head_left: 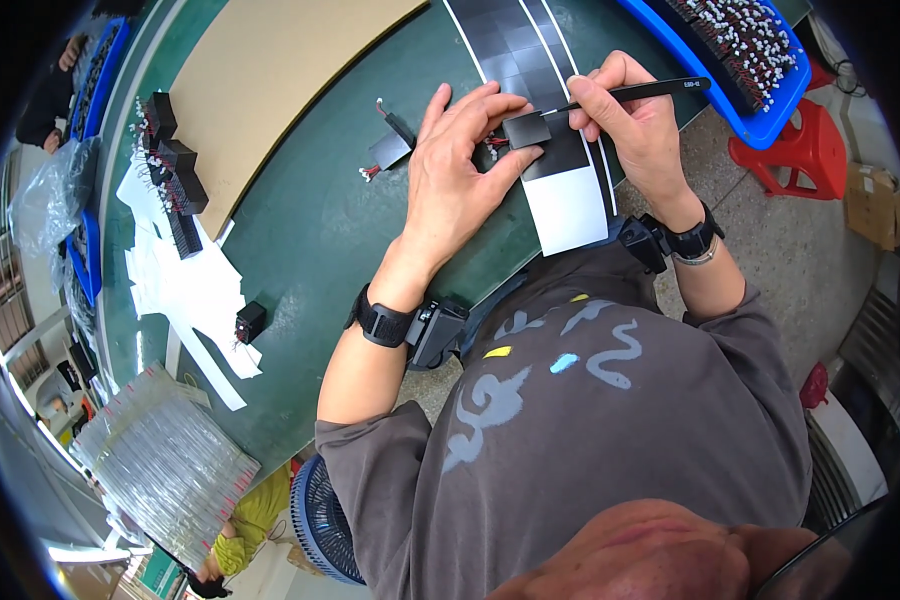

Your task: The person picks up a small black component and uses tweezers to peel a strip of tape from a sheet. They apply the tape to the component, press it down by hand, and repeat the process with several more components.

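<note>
My left hand (448, 178) pinches a small black block (527, 130) with wires between thumb and fingers. In my right hand (635, 125) is a pair of black tweezers (660, 90), its tip touching or very close to the block. Beneath both hands lies a strip of black stickers (515, 60), its near end bare white backing (568, 212). Two more black blocks with red-black leads and white plugs, one of them this block (391, 151), rest on the green table (315, 240) left of my left hand.
A blue tray (767, 128) of wired blocks stands at the right, by a red stool (800, 150). Leftward are rows of black blocks (180, 175), white paper scraps (170, 280), a lone block (252, 318), and wrapped clear trays (165, 465). A person in yellow (255, 515) is beyond.
</note>
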Demonstrator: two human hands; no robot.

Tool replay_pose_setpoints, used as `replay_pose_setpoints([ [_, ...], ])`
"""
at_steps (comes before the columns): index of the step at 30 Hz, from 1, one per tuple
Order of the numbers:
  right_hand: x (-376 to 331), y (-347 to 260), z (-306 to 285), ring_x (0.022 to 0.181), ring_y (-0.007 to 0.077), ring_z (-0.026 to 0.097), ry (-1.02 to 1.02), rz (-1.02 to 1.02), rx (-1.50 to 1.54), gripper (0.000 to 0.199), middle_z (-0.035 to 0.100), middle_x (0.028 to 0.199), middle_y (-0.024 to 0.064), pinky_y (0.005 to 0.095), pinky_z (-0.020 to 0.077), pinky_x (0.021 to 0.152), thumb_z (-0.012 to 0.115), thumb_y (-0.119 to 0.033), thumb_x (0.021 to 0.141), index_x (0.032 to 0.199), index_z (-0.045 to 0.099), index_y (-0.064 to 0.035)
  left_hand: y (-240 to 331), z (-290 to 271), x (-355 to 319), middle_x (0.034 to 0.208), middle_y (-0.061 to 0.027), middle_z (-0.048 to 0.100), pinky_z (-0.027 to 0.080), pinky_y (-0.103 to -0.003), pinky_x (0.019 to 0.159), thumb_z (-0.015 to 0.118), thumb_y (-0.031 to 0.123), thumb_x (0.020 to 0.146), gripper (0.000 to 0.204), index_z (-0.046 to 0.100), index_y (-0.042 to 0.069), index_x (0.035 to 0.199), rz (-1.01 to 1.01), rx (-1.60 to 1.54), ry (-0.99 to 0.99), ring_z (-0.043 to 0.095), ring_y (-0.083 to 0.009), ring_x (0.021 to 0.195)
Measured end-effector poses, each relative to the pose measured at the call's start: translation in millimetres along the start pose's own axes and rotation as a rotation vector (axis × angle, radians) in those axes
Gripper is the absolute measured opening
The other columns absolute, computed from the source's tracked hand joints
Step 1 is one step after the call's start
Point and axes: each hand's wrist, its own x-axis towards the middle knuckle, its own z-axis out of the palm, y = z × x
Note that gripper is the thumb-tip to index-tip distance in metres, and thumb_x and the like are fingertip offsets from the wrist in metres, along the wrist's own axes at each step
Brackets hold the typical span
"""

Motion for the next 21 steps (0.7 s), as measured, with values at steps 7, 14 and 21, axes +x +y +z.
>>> replay_pose_setpoints([
  [7,-0.3,1.1,0.0,0.062,0.0035,0.055,-0.002,-0.007,-0.011,0.017,0.063,0.075,0.0016,0.0171,0.0422,0.058,0.067,-0.009,0.098,0.086,0.055,-0.0067,-1.4,0.6,-0.1,0.108,-0.007,0.074,0.029,-0.052,0.12,0.081,0.019,0.079,0.039,0.068,0.01,0.114,0.004,0.0,-0.003,0.059,-0.0268,0.127],
  [14,-0.8,-0.1,1.0,0.062,0.0032,0.056,0.012,-0.009,-0.029,0.017,0.062,0.075,0.0011,0.0171,0.0426,0.057,0.068,-0.01,0.097,0.086,0.056,-0.0068,0.3,-1.2,-0.9,0.107,-0.0109,0.073,0.029,-0.051,0.12,0.082,0.027,0.08,0.037,0.073,0.01,0.111,-0.02,-0.001,-0.008,0.061,-0.0274,0.125],
  [21,-1.9,-0.2,0.2,0.061,0.0029,0.055,0.01,-0.011,-0.04,0.017,0.064,0.077,0.0028,0.0173,0.0421,0.057,0.066,-0.011,0.098,0.086,0.056,-0.0065,-2.1,0.6,-1.5,0.108,-0.0122,0.073,0.029,-0.051,0.12,0.081,0.03,0.08,0.035,0.075,0.01,0.108,-0.014,-0.008,0.001,0.061,-0.0277,0.124],
])
